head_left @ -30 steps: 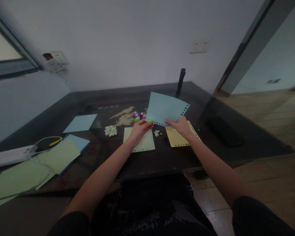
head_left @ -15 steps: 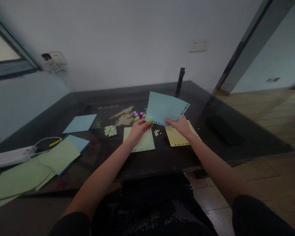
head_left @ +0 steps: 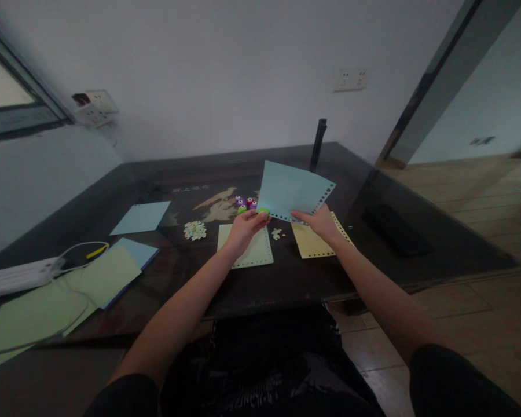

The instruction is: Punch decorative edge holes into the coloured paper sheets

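My right hand (head_left: pixel 319 223) holds a light blue paper sheet (head_left: pixel 290 191) by its lower edge, lifted above the dark table (head_left: pixel 286 278). Small holes run along the sheet's lower and right edges. My left hand (head_left: pixel 244 227) grips a small green punch (head_left: pixel 264 213) set against the sheet's lower left corner. Below the hands lie a pale green sheet (head_left: pixel 254 250) and a yellow sheet (head_left: pixel 315 243), both with punched edges.
Several small coloured punches (head_left: pixel 244 203) stand behind my left hand. A heap of paper bits (head_left: pixel 195 230) lies to the left, with more scraps (head_left: pixel 277 234) between the sheets. Blue and green sheets (head_left: pixel 108 272), a white power strip (head_left: pixel 19 275) with cables and a black pole (head_left: pixel 318 145) surround the area.
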### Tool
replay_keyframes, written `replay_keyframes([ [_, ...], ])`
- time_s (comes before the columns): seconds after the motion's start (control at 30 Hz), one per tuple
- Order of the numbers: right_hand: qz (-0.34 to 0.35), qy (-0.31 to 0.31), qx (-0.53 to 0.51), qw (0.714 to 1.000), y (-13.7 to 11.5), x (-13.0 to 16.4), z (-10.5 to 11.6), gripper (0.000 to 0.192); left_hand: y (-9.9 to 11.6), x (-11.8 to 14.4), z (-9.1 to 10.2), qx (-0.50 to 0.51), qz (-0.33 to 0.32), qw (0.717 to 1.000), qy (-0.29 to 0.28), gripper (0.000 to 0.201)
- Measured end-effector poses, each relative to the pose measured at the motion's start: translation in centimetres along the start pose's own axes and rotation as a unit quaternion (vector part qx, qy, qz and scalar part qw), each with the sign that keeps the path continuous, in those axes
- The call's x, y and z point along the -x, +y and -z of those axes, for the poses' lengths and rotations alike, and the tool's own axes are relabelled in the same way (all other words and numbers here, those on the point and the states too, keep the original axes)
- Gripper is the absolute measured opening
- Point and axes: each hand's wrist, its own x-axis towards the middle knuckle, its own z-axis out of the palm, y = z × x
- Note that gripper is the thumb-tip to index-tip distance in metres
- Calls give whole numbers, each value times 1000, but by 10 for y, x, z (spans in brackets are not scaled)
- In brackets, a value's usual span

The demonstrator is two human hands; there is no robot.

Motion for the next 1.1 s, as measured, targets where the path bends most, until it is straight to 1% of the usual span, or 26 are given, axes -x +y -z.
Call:
replay_keyframes([
  [0.37,16,8,-7,1000,6,-2,-1,40,-1,0,1,-1,0,1000,-8,23],
  [0.5,20,1,-4,1000,6,-1,-1,37,0,0,0,0,0,1000,-4,22],
  [0.73,12,14,2,1000,4,-1,-1,38,-1,0,1,-10,-4,1000,-10,21],
  [0.93,15,9,9,1000,1,0,-1,35,-1,0,1,-4,-4,1000,-10,21],
  [1.1,17,8,15,1000,3,0,-1,35,-1,-1,1,-7,-1,1000,-8,20],
])
